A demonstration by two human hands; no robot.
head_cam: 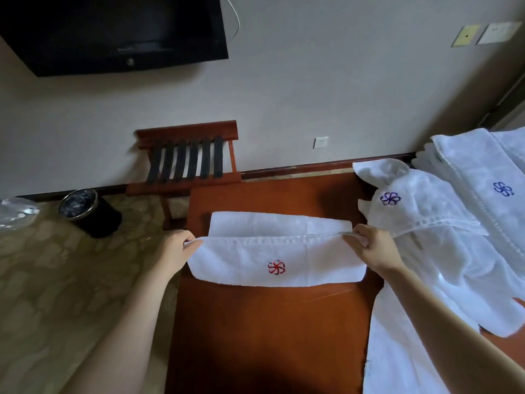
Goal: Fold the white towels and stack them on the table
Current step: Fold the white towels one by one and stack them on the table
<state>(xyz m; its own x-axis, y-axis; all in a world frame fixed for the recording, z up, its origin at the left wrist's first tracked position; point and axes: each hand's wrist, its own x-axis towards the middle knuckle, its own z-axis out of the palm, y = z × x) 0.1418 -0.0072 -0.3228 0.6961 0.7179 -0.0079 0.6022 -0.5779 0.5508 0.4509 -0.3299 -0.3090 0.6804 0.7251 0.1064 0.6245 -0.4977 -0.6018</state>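
Observation:
A white towel with a red flower emblem [277, 261] lies across the reddish-brown table [270, 336], partly folded with its near layer lifted over the far layer. My left hand [177, 248] pinches the towel's upper left corner. My right hand [372, 248] pinches the upper right corner. A loose, crumpled white towel with a purple emblem [426, 223] lies on the table's right side. Further right sits a stack of folded white towels with a blue emblem [483, 177].
A wooden luggage rack with black straps [187, 160] stands against the wall beyond the table. A black waste bin [88, 213] is on the patterned floor to the left. A dark television [113, 32] hangs on the wall.

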